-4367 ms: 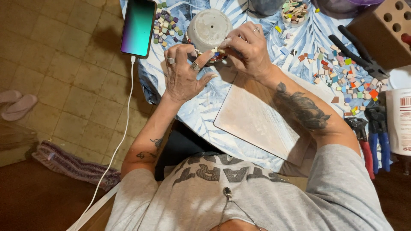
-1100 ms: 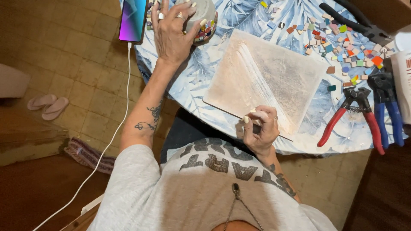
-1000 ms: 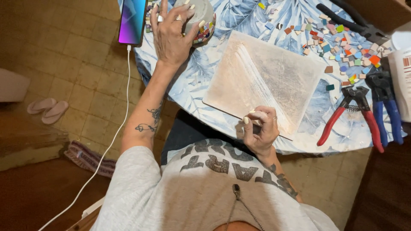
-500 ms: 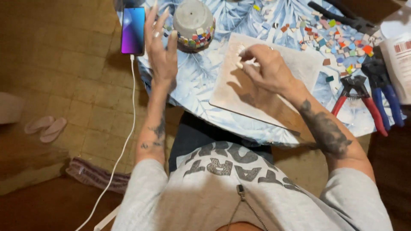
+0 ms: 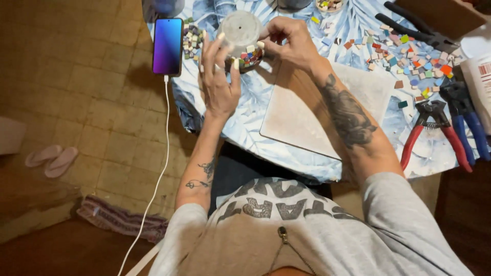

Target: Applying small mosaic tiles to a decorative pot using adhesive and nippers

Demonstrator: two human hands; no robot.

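- Pot, small, grey and upturned, is held above the far edge of a table covered in a blue leaf-print cloth; a band of coloured mosaic tiles is seen around its rim.
- It is gripped by the left hand, fingers wrapped up its near side.
- The right hand is closed at the pot's right flank, fingertips pinched together at the tile band; whether a tile is held between them cannot be told.
- A pale square board lies on the cloth beneath the right forearm.
- Loose tiles are scattered to the right, near 2 pairs of nippers, red-handled and blue-handled.
- A lit phone on a white cable rests at the table's left edge, beside a small heap of tiles.
- Judged as risks: the pot could slip, since it is carried by 1 hand alone; a tile pressed at the rim could shift its neighbours or drop to the floor; the phone could be knocked off its edge by an elbow.
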